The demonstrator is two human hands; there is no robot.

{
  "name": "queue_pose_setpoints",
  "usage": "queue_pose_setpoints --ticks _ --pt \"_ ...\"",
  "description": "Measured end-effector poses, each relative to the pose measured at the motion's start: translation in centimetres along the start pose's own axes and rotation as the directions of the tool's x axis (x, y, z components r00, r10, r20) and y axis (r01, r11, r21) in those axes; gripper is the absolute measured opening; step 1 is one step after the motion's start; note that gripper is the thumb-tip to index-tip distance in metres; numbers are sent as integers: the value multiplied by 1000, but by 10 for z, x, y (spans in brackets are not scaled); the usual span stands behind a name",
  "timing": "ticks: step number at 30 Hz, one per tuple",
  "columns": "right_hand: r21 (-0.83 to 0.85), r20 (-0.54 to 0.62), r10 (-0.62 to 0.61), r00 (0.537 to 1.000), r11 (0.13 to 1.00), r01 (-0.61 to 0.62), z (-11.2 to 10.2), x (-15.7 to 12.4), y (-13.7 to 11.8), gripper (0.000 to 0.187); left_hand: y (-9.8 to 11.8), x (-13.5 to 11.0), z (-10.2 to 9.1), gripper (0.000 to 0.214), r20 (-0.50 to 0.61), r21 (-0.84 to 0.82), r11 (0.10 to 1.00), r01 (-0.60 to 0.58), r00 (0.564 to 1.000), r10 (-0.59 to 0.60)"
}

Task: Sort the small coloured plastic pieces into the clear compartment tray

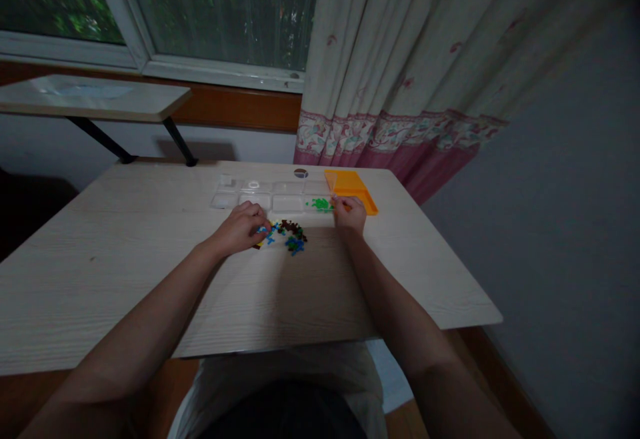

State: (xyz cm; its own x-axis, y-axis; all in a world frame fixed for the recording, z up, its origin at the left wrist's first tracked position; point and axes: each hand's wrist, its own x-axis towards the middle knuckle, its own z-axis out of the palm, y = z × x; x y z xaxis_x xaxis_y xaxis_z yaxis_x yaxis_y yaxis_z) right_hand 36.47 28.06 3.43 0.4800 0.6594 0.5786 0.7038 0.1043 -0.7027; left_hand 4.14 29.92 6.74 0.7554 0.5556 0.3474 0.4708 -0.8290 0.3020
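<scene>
Small coloured pieces lie in a loose pile on the table, with brown ones at the back and blue ones in front. My left hand rests at the pile's left side, fingers curled down onto blue and yellow pieces; whatever is between the fingertips is hidden. Behind the pile stands a clear compartment box. Green pieces fill its front right compartment. At that compartment's right end is my right hand, thumb and fingers pinched together, and what they hold is too small to make out.
An orange tray stands behind and beside my right hand. A dark round spot shows behind the clear box. To the back left, a raised shelf stands on black legs. A curtain hangs past the table's far edge, beside a window.
</scene>
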Motion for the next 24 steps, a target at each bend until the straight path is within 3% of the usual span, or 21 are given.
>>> queue_pose_setpoints --ticks 9,24 --pt "19 8 30 1000 999 -30 0 0 -1 28 5 1 0 17 46 19 1000 7 999 -8" --pt "36 4 34 999 999 -34 0 0 -3 26 3 1 4 16 32 -29 1000 8 999 -8"
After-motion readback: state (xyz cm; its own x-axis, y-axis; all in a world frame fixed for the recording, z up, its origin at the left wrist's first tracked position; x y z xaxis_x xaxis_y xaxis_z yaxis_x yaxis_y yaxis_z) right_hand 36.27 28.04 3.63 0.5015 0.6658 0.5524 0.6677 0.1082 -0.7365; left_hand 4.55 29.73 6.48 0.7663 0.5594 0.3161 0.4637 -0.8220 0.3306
